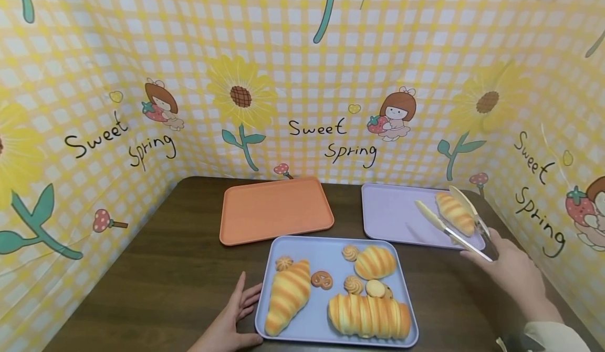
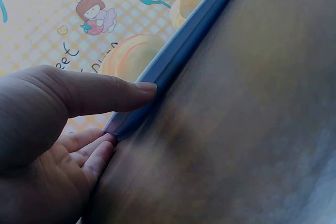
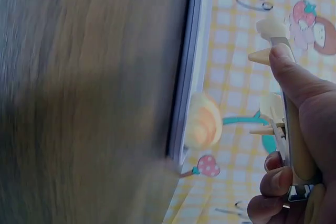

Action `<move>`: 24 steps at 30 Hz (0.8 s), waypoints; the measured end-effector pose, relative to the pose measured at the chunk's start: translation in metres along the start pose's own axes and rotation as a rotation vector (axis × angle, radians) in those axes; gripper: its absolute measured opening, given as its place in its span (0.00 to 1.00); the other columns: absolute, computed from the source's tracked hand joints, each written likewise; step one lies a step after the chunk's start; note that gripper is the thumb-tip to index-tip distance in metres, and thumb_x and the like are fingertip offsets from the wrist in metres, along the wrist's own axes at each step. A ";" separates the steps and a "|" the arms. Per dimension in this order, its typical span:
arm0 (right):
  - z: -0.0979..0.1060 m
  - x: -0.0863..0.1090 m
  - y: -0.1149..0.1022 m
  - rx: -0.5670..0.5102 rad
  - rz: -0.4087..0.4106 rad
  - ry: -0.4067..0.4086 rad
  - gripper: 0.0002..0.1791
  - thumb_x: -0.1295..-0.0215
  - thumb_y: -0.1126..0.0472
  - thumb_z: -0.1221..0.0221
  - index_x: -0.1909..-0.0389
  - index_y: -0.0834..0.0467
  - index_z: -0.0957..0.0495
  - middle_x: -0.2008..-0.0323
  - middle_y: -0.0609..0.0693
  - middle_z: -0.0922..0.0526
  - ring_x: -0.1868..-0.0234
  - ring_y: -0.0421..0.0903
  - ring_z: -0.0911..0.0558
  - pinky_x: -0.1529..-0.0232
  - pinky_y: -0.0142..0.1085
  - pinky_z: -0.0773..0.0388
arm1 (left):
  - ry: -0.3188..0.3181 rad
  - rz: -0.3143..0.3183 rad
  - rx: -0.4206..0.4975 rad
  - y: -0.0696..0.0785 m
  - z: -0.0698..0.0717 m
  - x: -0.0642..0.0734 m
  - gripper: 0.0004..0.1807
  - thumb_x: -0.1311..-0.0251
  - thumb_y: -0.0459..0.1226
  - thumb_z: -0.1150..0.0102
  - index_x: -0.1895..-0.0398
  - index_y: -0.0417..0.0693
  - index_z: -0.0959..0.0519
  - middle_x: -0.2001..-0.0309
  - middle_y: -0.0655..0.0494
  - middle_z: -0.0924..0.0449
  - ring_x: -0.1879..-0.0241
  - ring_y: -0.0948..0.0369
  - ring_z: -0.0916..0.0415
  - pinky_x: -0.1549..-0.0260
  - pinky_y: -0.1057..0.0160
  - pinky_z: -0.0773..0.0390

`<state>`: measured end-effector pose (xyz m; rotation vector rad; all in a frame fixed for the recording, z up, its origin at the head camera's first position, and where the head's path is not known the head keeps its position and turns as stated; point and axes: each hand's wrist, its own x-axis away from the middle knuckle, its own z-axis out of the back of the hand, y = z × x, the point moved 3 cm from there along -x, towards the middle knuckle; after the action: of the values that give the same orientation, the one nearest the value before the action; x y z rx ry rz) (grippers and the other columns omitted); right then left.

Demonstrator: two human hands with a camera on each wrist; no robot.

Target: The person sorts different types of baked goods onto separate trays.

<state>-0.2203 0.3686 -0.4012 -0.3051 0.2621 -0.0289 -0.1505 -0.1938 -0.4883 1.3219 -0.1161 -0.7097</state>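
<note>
My right hand (image 1: pixel 512 268) grips a pair of tongs (image 1: pixel 465 241), a thumb on one arm and fingers curled round the other. The tong arms are spread, and in the head view their tips lie either side of a small striped bread roll (image 1: pixel 455 213) on the purple tray (image 1: pixel 389 213). In the right wrist view the tongs (image 3: pixel 286 108) hang above the tray, apart from the roll (image 3: pixel 203 121). My left hand (image 1: pixel 231 315) rests at the left edge of the blue tray (image 1: pixel 321 336), fingers extended; its thumb (image 2: pixel 118 95) touches the rim.
On the blue tray lie a croissant (image 1: pixel 288 299), a long ridged loaf (image 1: pixel 369 316), a round roll (image 1: pixel 375 262), a pretzel (image 1: pixel 322 280) and several cookies (image 1: pixel 353 285). An orange tray (image 1: pixel 276 213) sits at the back of the dark wooden table (image 1: pixel 142 278). Printed cloth walls (image 1: pixel 302 79) surround it.
</note>
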 end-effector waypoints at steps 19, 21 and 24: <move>-0.009 0.010 -0.064 -0.067 0.158 -0.019 0.54 0.47 0.33 0.32 0.29 0.63 0.35 0.39 0.73 0.28 0.52 0.78 0.24 0.61 0.67 0.29 | -0.017 0.065 0.042 0.001 0.001 0.000 0.68 0.44 0.31 0.30 0.30 0.32 0.85 0.33 0.11 0.57 0.36 0.80 0.45 0.43 0.75 0.36; -0.010 0.011 -0.071 -0.065 0.180 -0.028 0.54 0.48 0.32 0.31 0.29 0.63 0.35 0.38 0.70 0.28 0.50 0.76 0.24 0.60 0.67 0.29 | -0.015 0.057 0.034 0.001 0.001 0.000 0.68 0.44 0.30 0.30 0.29 0.32 0.85 0.33 0.11 0.56 0.35 0.80 0.45 0.43 0.75 0.36; -0.011 0.014 -0.083 -0.070 0.229 -0.022 0.54 0.50 0.32 0.31 0.30 0.62 0.32 0.40 0.65 0.24 0.50 0.71 0.22 0.58 0.64 0.27 | -0.011 0.032 0.020 0.001 0.001 0.000 0.69 0.45 0.29 0.30 0.28 0.34 0.84 0.34 0.11 0.55 0.35 0.79 0.45 0.43 0.75 0.36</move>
<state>-0.2092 0.2856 -0.3900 -0.3436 0.2749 0.2104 -0.1505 -0.1944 -0.4874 1.3324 -0.1531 -0.6898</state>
